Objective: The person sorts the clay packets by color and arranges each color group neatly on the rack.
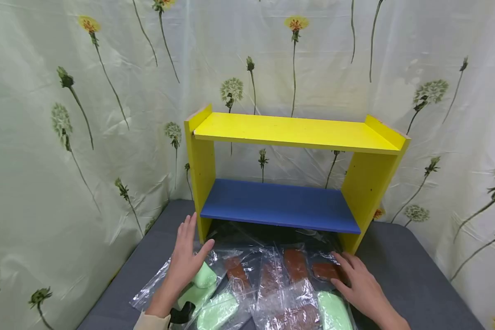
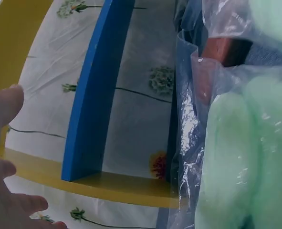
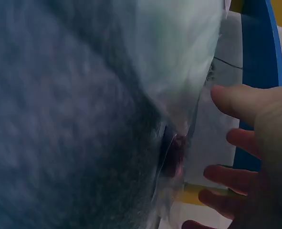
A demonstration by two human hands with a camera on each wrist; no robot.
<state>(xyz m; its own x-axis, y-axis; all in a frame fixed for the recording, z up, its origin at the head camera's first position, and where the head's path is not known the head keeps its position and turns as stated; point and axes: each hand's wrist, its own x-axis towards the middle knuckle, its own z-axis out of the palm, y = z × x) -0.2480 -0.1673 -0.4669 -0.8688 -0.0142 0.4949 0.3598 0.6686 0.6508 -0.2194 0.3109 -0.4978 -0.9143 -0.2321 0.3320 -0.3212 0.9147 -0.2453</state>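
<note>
My left hand (image 1: 184, 261) is raised with fingers spread, above clear plastic bags holding light green pieces (image 1: 218, 311) and beside the left foot of a small shelf unit. In the left wrist view its fingers hold nothing. My right hand (image 1: 364, 288) hovers with loosely bent, parted fingers by a bagged brown piece (image 1: 324, 271) at the right end of the bags; whether it touches the plastic I cannot tell. The shelf unit has yellow sides and a yellow top board (image 1: 297, 130), with a blue lower board (image 1: 278, 205). More bagged brown pieces (image 1: 295, 264) lie between my hands.
The bags lie on a dark grey table (image 1: 400, 261) in front of the shelf unit. Behind it hangs a pale curtain (image 1: 330, 59) printed with dandelions, which also runs along the left side. A bagged light green piece (image 1: 333, 310) lies near my right hand.
</note>
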